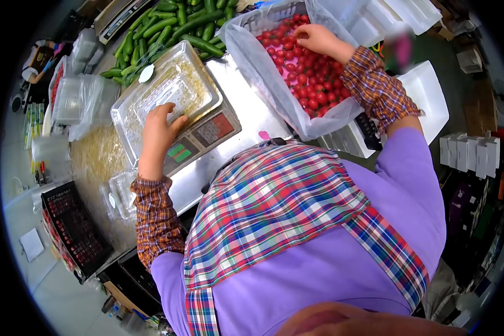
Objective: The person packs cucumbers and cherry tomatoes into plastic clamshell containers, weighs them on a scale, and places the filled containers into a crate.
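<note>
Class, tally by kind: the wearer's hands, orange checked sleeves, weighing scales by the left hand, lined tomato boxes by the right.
Left hand, right hand: 2
Left sleeve, right sleeve: 2
Weighing scale: 1
Lined tomato box: 1
Total: 6

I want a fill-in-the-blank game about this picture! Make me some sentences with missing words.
1. The ____ hand is at the tomatoes.
2. Those tomatoes are coloured ____.
3. The ____ hand is at the clear plastic container.
4. The long vegetables piled beyond that container are coloured ____.

Missing words: right; red; left; green.
</note>
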`<state>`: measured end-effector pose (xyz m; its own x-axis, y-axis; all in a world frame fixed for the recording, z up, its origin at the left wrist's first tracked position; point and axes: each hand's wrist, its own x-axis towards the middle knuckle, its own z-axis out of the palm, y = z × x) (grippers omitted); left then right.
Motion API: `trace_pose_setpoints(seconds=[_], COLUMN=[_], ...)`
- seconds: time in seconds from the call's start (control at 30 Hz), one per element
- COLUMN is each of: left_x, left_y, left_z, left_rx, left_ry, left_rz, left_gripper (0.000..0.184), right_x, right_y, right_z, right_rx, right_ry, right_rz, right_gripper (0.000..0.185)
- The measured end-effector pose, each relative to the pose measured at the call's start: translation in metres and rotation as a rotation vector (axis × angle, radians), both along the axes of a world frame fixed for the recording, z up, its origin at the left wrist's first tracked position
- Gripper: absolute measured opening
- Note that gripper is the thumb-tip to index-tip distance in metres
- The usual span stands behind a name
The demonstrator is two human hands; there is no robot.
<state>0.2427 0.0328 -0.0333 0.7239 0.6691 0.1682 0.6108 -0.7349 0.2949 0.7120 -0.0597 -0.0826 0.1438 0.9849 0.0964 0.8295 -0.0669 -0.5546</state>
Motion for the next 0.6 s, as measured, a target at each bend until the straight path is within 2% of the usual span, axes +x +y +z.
trace_pose_setpoints(seconds=[0.1, 0.17, 0.2, 0.23, 0.3, 0.43, 0.53, 0.6], left_x=[0.014, 0.032, 0.04, 0.016, 0.032, 0.078, 0.126, 0.165], left_y=[-0.015, -0.021, -0.024, -0.039, -0.046, -0.047, -0.04, -0.025], left_z=[0.025, 0.034, 0.037, 0.037, 0.045, 0.061, 0.061, 0.045], left_rx=[0.057, -0.063, -0.11, -0.133, -0.2, -0.444, -0.49, -0.489], left_ry=[-0.127, -0.144, -0.164, -0.206, -0.255, -0.314, -0.302, -0.27], left_rz=[0.047, 0.13, 0.154, 0.146, 0.121, 0.028, -0.118, -0.214], left_gripper=[0.036, 0.036, 0.036, 0.036, 0.034, 0.031, 0.027, 0.024], right_x=[0.016, 0.032, 0.021, -0.017, -0.026, -0.034, -0.035, -0.036], right_y=[0.037, 0.062, 0.066, 0.049, 0.05, 0.038, 0.044, 0.049], right_z=[-0.005, -0.034, -0.029, -0.029, -0.044, -0.03, -0.031, -0.032], right_rx=[0.041, 0.071, -0.005, 0.039, 0.212, 0.199, 0.157, 0.153], right_ry=[-0.209, -0.325, -0.349, -0.328, -0.237, -0.266, -0.255, -0.271], right_rz=[-0.04, -0.056, -0.12, -0.185, -0.119, 0.057, 0.156, 0.065], right_gripper=[0.03, 0.034, 0.039, 0.039, 0.037, 0.035, 0.032, 0.03])
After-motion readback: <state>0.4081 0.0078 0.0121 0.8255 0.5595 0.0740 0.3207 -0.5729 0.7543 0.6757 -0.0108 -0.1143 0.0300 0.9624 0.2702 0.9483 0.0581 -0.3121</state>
